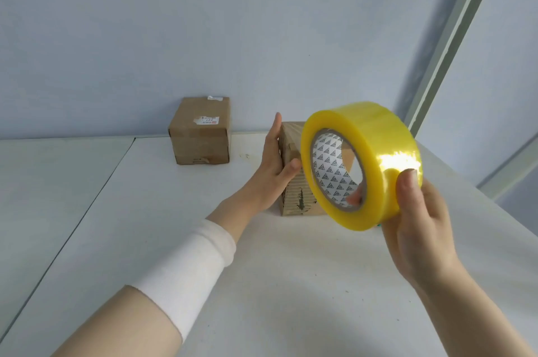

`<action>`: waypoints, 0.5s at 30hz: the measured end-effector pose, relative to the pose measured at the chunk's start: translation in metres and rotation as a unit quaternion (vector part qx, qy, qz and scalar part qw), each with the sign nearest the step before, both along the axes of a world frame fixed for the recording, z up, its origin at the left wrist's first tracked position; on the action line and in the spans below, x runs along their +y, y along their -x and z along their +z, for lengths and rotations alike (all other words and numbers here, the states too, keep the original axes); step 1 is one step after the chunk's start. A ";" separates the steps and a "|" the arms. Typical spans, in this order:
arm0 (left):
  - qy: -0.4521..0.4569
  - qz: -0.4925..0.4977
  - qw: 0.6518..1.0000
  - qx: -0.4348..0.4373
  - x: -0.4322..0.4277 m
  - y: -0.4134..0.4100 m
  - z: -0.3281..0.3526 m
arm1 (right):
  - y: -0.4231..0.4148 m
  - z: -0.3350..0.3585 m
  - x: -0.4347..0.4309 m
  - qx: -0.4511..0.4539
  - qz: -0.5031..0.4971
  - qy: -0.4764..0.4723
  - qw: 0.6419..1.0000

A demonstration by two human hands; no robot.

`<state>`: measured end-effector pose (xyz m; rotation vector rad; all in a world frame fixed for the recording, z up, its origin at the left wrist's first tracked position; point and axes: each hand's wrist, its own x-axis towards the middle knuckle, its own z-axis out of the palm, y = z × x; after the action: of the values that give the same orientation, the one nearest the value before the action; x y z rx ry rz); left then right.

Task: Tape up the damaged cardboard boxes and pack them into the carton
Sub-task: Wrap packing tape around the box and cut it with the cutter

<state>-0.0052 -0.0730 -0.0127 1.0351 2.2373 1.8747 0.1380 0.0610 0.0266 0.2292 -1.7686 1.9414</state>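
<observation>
Now, left hand (272,164) bracing the box (294,202) with straight fingers, right hand (422,228) pinching the tape (378,135), we should find its end.

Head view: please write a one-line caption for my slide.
The left hand rests on a damaged cardboard box while the right hand holds a yellow tape roll.

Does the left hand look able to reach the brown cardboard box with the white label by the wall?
Probably yes: the left hand merely rests against the nearer torn cardboard box, and only white table lies between it and the labelled brown cardboard box.
</observation>
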 end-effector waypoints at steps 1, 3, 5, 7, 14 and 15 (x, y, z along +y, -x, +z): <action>-0.003 0.006 1.000 0.013 0.001 -0.001 0.000 | 0.000 0.002 -0.001 -0.002 0.001 0.004 1.000; -0.025 0.030 0.998 0.041 0.008 -0.006 0.002 | 0.002 0.011 -0.001 0.005 -0.005 0.009 1.000; -0.073 0.076 0.994 0.018 0.016 -0.012 0.010 | 0.006 0.030 0.000 0.010 -0.024 0.009 1.000; -0.098 0.118 0.988 -0.031 0.022 -0.016 0.015 | 0.013 0.053 0.002 0.007 -0.036 -0.010 0.999; -0.031 0.229 0.957 -0.174 0.022 0.008 0.017 | 0.072 0.073 -0.011 -0.082 -0.034 -0.062 0.994; -0.042 0.218 0.960 -0.173 0.020 0.015 0.016 | 0.082 0.070 -0.015 -0.094 -0.038 -0.066 0.993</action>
<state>-0.0202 -0.0529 0.0031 0.1865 2.3134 2.1165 0.0559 0.0460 0.0967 0.0235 -2.0010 1.8457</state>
